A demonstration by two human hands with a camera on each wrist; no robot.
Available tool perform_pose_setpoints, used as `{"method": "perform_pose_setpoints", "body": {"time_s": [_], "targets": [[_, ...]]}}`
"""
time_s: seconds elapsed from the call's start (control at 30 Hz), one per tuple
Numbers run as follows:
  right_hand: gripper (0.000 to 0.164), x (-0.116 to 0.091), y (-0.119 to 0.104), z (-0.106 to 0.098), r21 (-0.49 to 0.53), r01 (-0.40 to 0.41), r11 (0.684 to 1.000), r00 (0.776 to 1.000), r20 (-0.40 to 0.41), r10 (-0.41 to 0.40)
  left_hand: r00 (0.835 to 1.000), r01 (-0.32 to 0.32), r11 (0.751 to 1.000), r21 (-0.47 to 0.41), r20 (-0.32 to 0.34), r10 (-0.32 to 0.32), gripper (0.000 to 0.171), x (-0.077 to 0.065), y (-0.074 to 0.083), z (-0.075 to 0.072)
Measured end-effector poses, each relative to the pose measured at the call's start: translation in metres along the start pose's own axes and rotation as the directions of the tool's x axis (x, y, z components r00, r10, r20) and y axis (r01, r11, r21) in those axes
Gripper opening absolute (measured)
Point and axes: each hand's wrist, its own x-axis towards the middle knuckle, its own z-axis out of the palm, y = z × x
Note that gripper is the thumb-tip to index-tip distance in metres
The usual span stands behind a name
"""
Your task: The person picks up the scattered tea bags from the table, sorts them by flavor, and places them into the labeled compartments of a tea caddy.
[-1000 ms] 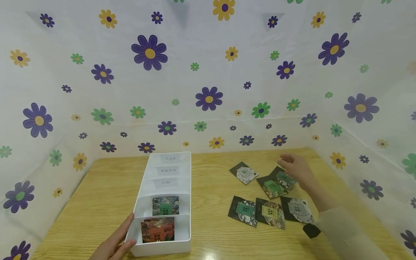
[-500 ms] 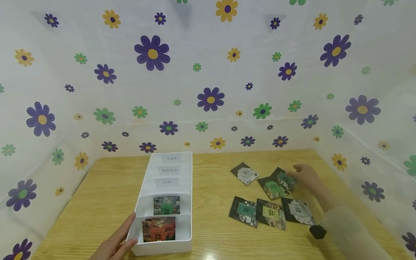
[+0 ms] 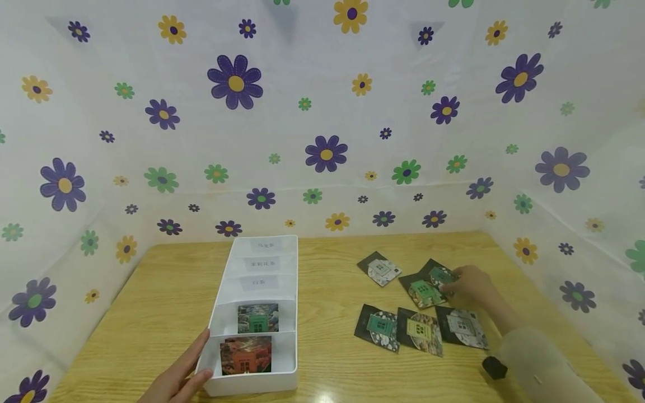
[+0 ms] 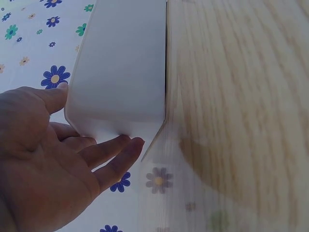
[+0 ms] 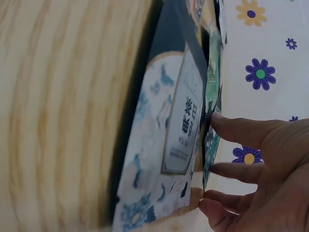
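In the head view my left hand point(image 3: 176, 369) rests against the near left corner of a long white divided box point(image 3: 252, 386). The left wrist view shows thumb and fingertips touching the box's walls, the fingers fairly straight. My right hand point(image 3: 473, 288) is at the right side of a dark green tea sachet point(image 3: 439, 274), which overlaps a light green one point(image 3: 424, 291). In the right wrist view the thumb and extended fingers touch that sachet's edge. A white-label sachet point(image 5: 166, 121) fills the foreground there. Red sachets point(image 3: 246, 358) and a green-label sachet point(image 3: 258, 319) stand in the box's nearest compartments.
Three sachets lie in a row nearer the person: teal-label point(image 3: 380, 327), yellow-label point(image 3: 419, 330) and white-label point(image 3: 461, 326). Another white-label sachet point(image 3: 379, 268) lies farther back. Paper labels point(image 3: 259, 263) mark the box's far compartments. A flowered cloth point(image 3: 282, 129) encloses the wooden table point(image 3: 327, 358).
My right hand has moved right and down toward the person, from above the dark green sachet to its right edge. My left hand stays on the box corner.
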Motion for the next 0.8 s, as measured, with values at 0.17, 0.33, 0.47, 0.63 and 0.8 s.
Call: {"method": "perform_pose_setpoints", "body": {"time_s": [0.17,0.33,0.47,0.63,0.8], "targets": [[0.061,0.002,0.001,0.000,-0.008,0.013,1.000,1.000,0.008,-0.013,1.000,0.011,1.000,-0.020,-0.006,-0.012,0.074,0.000,-0.002,0.001],[0.051,0.006,0.003,-0.001,-0.008,0.048,0.999,0.999,-0.026,-0.048,1.000,0.005,1.000,-0.023,0.003,-0.005,0.074,0.001,-0.003,0.001],[0.044,0.008,0.006,-0.001,0.003,0.066,0.998,0.997,-0.039,-0.066,1.000,-0.009,1.000,-0.024,0.009,0.009,0.074,0.001,-0.004,0.001],[0.051,0.010,0.011,0.001,0.034,0.091,0.995,0.994,-0.061,-0.089,1.000,-0.019,0.999,-0.030,0.022,0.020,0.074,0.001,-0.005,0.001],[0.048,0.009,0.016,0.001,0.046,0.073,0.996,0.992,-0.105,-0.067,1.000,-0.002,0.999,-0.047,0.006,0.002,0.074,0.001,-0.004,0.001]]}}
